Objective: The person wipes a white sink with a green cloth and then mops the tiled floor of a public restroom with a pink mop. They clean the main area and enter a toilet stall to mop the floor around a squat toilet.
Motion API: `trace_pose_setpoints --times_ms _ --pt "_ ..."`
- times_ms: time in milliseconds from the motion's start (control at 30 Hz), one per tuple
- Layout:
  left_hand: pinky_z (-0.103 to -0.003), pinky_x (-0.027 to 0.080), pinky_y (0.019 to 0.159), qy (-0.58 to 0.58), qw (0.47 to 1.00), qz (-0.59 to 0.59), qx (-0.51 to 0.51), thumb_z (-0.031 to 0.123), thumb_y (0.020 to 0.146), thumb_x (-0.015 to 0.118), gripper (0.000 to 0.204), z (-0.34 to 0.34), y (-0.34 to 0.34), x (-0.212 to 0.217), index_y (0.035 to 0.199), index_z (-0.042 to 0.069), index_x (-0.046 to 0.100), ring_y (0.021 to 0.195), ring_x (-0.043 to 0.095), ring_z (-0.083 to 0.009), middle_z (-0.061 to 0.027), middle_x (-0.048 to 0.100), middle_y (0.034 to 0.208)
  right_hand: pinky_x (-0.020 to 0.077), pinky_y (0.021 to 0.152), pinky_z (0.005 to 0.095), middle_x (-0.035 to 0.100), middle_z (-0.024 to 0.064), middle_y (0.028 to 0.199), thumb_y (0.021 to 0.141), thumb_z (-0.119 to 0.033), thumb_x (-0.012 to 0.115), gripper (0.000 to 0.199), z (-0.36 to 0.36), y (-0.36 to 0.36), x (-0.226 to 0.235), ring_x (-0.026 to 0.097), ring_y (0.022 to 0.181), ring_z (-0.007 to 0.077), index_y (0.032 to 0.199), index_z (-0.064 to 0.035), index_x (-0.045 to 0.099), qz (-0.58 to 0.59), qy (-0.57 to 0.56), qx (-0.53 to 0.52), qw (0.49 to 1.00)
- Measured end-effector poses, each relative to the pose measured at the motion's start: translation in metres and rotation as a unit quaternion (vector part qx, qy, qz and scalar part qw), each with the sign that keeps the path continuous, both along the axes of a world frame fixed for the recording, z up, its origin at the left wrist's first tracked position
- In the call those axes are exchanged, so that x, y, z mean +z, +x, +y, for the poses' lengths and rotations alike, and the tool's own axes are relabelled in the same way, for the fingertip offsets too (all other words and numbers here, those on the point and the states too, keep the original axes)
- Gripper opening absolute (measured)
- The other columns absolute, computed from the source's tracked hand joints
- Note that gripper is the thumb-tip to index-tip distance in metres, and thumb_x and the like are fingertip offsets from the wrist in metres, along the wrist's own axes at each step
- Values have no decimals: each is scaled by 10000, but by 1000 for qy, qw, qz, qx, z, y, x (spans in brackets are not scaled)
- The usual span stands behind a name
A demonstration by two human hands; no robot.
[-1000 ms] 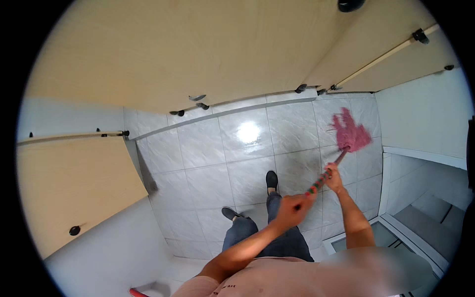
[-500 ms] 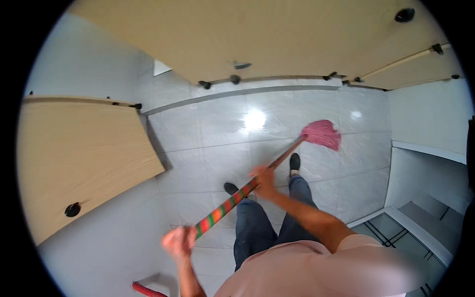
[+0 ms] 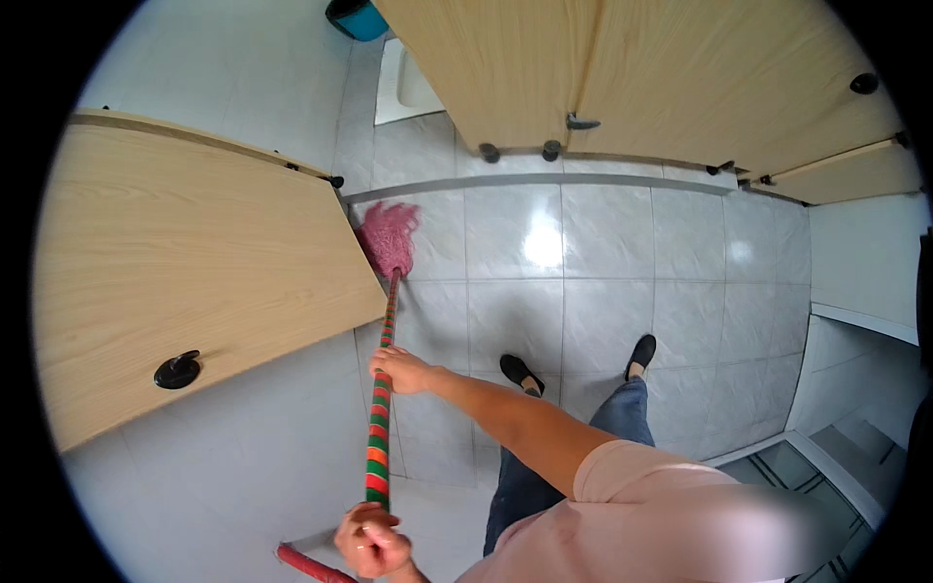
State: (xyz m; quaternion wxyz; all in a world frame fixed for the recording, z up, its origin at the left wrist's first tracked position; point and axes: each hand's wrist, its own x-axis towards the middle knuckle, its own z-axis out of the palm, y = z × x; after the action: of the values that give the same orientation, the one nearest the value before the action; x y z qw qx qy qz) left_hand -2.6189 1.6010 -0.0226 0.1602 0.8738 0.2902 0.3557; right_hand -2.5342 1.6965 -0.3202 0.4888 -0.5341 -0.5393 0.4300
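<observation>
I hold a mop with a red, green and orange striped handle (image 3: 378, 442). My left hand (image 3: 374, 540) is closed round the top end of the handle, low in the picture. Farther down, my right hand (image 3: 400, 371) grips the handle, its arm stretched across in front of my body. The pink mop head (image 3: 391, 240) lies spread on the grey tiled floor (image 3: 515, 325), at the far left beside the edge of the open wooden door (image 3: 214, 282). Part of its strands is hidden by that door.
A raised step (image 3: 544, 179) runs along the far side, below wooden stall doors (image 3: 680, 87). Beyond it are a white floor basin (image 3: 400, 87) and a blue bin (image 3: 358, 19). A red pipe-like object (image 3: 311, 565) lies at the lower left. A dark glass panel (image 3: 797, 476) is at the right.
The mop head has swept across the floor from right to left, up to the wooden door. Both hands still grip the handle, which now points almost straight ahead. The view has shifted left.
</observation>
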Motion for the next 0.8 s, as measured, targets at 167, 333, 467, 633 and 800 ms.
trace_pose_setpoints --times_ms 167,333,467,633,800 --pt "-297 375 513 -66 977 -88 180 84 949 376 341 -38 -9 39 614 77 308 458 285 -110 -1 291 481 329 956 438 532 47 966 712 -179 661 212 -66 13 32 481 1060 250 873 -129 533 -51 -6 28 998" --pt "-250 265 433 -106 957 -191 190 131 937 403 349 -80 34 78 607 91 299 422 204 -80 23 232 499 311 950 420 557 55 964 684 -187 672 248 -194 70 62 477 1059 274 898 -124 564 -64 -39 -32 997" --pt "-251 232 335 -246 928 -229 161 161 894 403 300 -127 142 62 616 84 320 383 264 -101 0 257 494 353 881 433 570 85 941 656 -155 673 260 -350 172 53 498 1016 299 892 -108 574 -47 -74 -172 981" --pt "-363 433 523 -587 741 -215 -244 331 917 376 341 -261 316 -54 761 49 490 470 472 -167 -42 465 579 415 776 405 575 113 853 590 -106 715 300 -590 305 7 551 872 320 857 -79 581 -194 -92 -454 865" --pt "-252 413 475 -742 580 65 -329 56 911 464 291 -465 403 -132 632 -7 517 491 502 -100 -41 525 548 449 817 357 545 111 986 595 77 687 405 -849 347 -75 526 960 292 944 -74 548 -95 -197 -592 776"
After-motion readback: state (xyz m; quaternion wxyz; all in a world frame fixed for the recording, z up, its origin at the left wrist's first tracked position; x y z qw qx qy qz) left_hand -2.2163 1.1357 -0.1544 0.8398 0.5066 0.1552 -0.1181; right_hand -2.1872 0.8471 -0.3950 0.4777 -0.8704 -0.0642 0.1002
